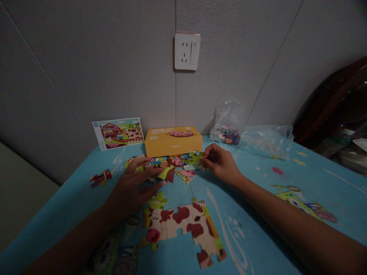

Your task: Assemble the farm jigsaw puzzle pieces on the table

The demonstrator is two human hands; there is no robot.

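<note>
My right hand (220, 162) pinches the right edge of a green jigsaw puzzle piece (195, 157) just in front of the yellow box. My left hand (133, 186) is spread over the loose pieces to the left, thumb and fingers apart. Its fingertips reach a green-and-brown puzzle piece (167, 171), but whether they press on it I cannot tell. A pink pig piece (186, 175) lies between the hands. Closer to me is a joined section of cow puzzle (183, 219), white with brown patches. My left hand hides some pieces beneath it.
The yellow puzzle box (173, 143) stands against the wall, with a farm picture card (120, 133) leaning to its left. A plastic bag of pieces (228, 128) and a flat clear bag (266, 141) lie right. One loose piece (100, 178) sits far left on the blue tablecloth (246, 214).
</note>
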